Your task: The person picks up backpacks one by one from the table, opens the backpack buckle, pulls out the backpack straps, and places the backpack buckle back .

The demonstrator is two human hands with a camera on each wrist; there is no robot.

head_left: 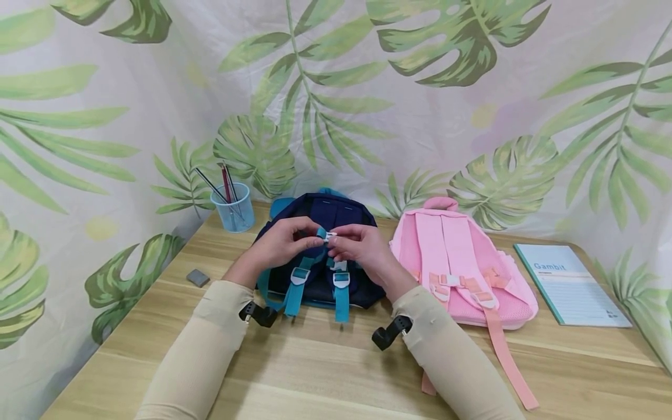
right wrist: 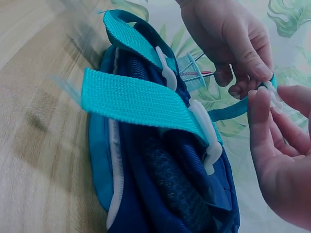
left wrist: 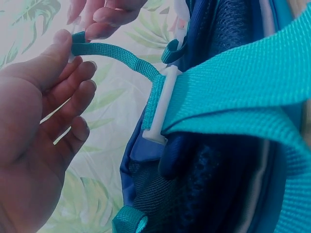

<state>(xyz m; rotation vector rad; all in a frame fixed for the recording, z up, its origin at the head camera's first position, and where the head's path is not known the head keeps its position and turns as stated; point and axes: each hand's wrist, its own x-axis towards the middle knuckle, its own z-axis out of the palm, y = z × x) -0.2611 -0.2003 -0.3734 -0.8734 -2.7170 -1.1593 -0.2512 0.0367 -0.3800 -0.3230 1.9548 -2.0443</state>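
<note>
A navy backpack [head_left: 317, 210] with teal straps lies on the table, its strap side up. Above it my left hand [head_left: 280, 242] pinches a narrow teal strap [left wrist: 112, 52] between thumb and fingers, close to a small white buckle [head_left: 328, 236]. From the other side, my right hand [head_left: 362, 248] pinches that buckle with thumb and fingertips. The fingers partly cover the buckle, so I cannot tell whether its halves are joined. White strap adjusters [head_left: 299, 276] sit on the wider teal straps [right wrist: 141, 104] below the hands.
To the right lies a pink backpack [head_left: 430, 233] with peach straps, one trailing toward the front. A notebook [head_left: 572, 286] is at the far right. At the back left stands a blue mesh cup [head_left: 234, 213] with pencils; a grey eraser [head_left: 198, 277] lies nearer.
</note>
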